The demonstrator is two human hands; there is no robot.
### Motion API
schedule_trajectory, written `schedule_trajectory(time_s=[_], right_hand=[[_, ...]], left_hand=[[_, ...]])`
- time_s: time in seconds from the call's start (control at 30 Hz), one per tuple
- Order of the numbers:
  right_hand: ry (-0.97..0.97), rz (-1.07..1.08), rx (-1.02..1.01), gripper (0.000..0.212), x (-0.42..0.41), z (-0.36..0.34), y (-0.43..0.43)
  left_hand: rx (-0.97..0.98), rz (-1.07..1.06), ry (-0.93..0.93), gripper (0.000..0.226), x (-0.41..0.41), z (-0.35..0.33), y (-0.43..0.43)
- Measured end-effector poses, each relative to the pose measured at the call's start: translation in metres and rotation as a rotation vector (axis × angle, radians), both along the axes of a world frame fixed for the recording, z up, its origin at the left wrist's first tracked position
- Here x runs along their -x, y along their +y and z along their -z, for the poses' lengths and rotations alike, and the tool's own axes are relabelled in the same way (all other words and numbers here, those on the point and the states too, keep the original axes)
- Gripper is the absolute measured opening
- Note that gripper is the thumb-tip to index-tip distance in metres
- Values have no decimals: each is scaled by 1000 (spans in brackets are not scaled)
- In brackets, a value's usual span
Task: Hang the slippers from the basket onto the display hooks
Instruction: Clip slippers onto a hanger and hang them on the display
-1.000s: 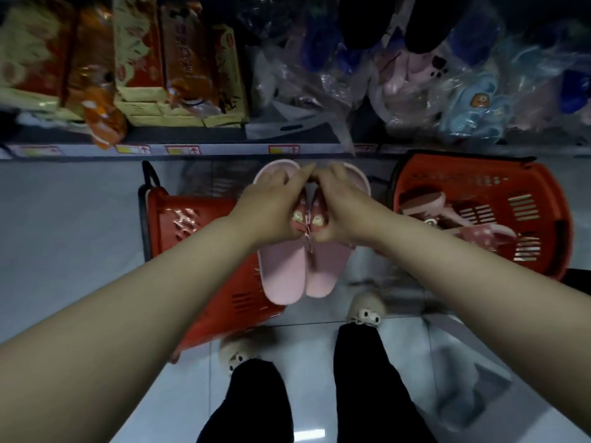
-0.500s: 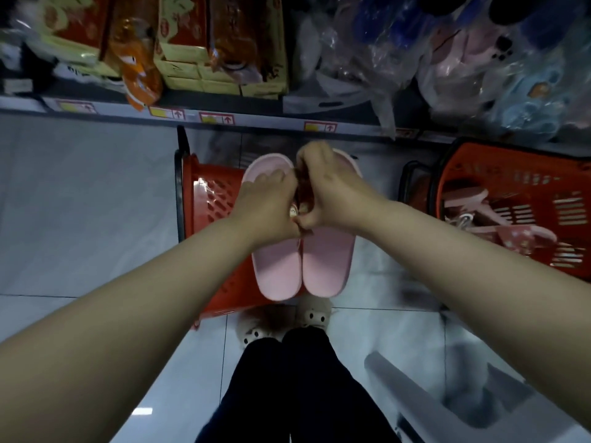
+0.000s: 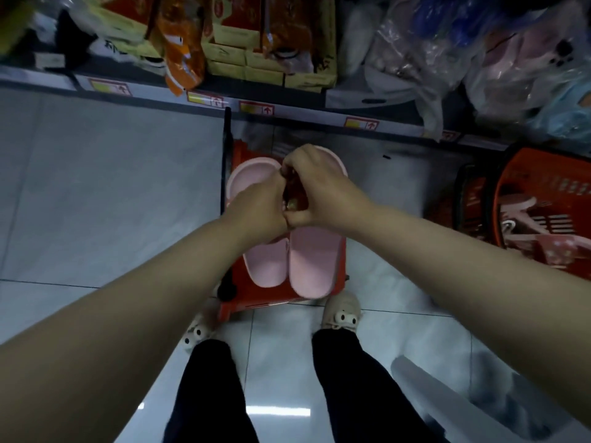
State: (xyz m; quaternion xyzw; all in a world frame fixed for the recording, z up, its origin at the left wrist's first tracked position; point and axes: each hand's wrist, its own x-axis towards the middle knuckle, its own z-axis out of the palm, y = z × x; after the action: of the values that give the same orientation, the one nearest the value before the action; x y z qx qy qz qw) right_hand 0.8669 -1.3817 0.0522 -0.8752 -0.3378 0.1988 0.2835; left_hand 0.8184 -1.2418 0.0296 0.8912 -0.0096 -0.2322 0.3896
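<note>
Pink slippers (image 3: 287, 260), head view: the pair hangs side by side, inner edges touching, above the red basket (image 3: 256, 298) on the floor. Left hand (image 3: 259, 215) and right hand (image 3: 319, 193) meet at the straps, fingers curled, each gripping its own slipper, with the thumbs touching. Whatever joins the pair is hidden under the fingers. Both straps should be kept pinched together and level, so that neither slipper slides out of line. No display hook is in view.

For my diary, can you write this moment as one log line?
left hand | right hand | grip pink slippers | over red basket | not hung
</note>
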Motion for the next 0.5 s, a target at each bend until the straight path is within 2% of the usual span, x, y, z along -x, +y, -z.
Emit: schedule_trajectory(time_s=[0.13, 0.27, 0.37, 0.5], right_hand=[[-81, 12, 14, 63, 19, 10, 53], [-48, 116, 101, 70, 27, 23, 96], [-56, 180, 79, 69, 37, 43, 122], [199, 540, -98, 60, 57, 76, 144]], left_hand=[[33, -34, -8, 71, 12, 9, 55], [41, -180, 51, 62, 26, 20, 107], [94, -216, 123, 65, 29, 30, 135], [111, -286, 185, 67, 30, 52, 162]])
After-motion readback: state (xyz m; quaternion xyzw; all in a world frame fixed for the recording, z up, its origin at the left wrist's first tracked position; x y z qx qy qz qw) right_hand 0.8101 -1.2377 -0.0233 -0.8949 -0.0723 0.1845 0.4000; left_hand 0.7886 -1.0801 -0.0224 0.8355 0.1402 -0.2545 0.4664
